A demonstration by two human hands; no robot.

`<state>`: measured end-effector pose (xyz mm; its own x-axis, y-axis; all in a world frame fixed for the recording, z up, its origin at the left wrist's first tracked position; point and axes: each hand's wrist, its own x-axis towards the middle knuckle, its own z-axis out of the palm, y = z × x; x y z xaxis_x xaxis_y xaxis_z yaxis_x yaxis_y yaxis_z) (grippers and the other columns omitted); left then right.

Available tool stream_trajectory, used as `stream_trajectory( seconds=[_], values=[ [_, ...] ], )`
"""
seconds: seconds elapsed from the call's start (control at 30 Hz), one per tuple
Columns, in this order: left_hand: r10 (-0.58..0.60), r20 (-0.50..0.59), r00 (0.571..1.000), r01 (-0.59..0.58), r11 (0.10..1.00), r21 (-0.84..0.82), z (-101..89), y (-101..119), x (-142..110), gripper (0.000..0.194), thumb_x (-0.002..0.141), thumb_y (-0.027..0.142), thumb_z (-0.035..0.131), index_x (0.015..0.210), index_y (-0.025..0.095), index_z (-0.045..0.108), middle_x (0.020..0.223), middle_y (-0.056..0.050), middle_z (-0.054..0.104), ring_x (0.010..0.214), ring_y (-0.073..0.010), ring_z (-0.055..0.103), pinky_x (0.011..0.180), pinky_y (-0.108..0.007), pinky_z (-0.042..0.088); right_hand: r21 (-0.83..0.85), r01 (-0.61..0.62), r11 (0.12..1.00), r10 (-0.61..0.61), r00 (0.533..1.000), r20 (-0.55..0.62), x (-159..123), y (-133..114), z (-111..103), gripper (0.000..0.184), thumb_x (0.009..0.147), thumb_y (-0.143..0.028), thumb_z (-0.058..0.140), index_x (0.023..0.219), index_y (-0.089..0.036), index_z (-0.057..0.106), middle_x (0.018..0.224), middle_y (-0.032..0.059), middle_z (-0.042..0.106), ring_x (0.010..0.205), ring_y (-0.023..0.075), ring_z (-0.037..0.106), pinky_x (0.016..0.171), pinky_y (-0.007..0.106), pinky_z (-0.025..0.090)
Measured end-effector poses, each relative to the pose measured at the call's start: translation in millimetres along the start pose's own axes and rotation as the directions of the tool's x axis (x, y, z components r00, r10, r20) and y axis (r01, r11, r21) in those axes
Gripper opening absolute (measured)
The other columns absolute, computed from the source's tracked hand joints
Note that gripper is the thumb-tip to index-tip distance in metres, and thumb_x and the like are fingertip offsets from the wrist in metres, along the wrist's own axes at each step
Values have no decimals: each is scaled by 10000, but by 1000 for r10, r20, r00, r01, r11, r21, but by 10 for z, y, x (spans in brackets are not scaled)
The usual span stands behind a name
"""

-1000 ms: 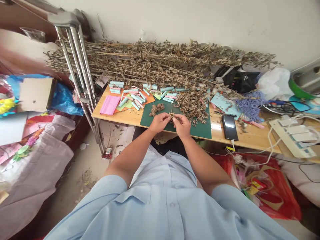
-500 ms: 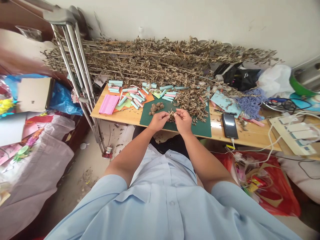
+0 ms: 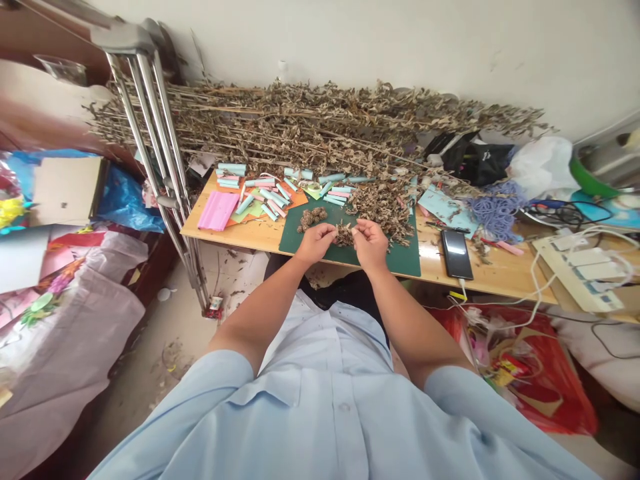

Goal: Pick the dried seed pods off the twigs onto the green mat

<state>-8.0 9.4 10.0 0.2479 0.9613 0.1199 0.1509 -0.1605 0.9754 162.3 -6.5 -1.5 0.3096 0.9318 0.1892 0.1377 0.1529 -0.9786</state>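
Observation:
My left hand [image 3: 317, 243] and my right hand [image 3: 370, 241] face each other over the front of a green cutting mat [image 3: 295, 240]. Between their fingertips is a small clump of dried leaves [image 3: 345, 235], pinched from both sides. The fingers of both hands are closed on it. Just beyond my left hand, a few balled clumps of dried leaves [image 3: 313, 217] lie on the mat. A loose heap of dried leaves [image 3: 383, 210] spreads behind and to the right of my right hand.
Long dried stalks [image 3: 280, 120] lie along the wall. Rolled paper tubes [image 3: 274, 199] and a pink paper stack [image 3: 219, 211] sit left of the mat. Right of it are a phone [image 3: 457, 254], purple cord [image 3: 497, 208] and a power strip [image 3: 575, 272]. Metal crutches [image 3: 160, 153] stand at left.
My hands have drawn slightly apart, and more of the leaf clump shows between them. The view has shifted a little.

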Motion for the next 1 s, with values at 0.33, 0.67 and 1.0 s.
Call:
stream_trajectory(
  seconds=[0.33,0.67,1.0],
  values=[
    [-6,-115,993,10,999,35,70,-110,52,165,886,328,611,874,168,648,713,4,641,647,-121,561,629,-237,446,-26,12,1000,-11,999,45,-91,-62,86,344,814,-389,680,1104,-212,632,907,49,707,774,178,654,686,324,565],
    [-86,-67,994,71,977,-203,26,-131,80,231,927,377,567,838,167,608,690,1,637,489,-72,493,506,-220,389,-14,-25,1000,25,1000,2,-53,10,12,358,801,-386,683,1101,-198,635,911,49,708,710,162,641,636,309,544],
    [-127,-30,991,105,913,-393,-38,-160,123,290,896,443,619,832,163,587,708,-13,643,482,-61,481,478,-218,357,-142,57,988,-55,998,18,-75,36,30,329,825,-378,667,1094,-188,671,923,56,716,726,157,628,710,321,540]
  ],
)
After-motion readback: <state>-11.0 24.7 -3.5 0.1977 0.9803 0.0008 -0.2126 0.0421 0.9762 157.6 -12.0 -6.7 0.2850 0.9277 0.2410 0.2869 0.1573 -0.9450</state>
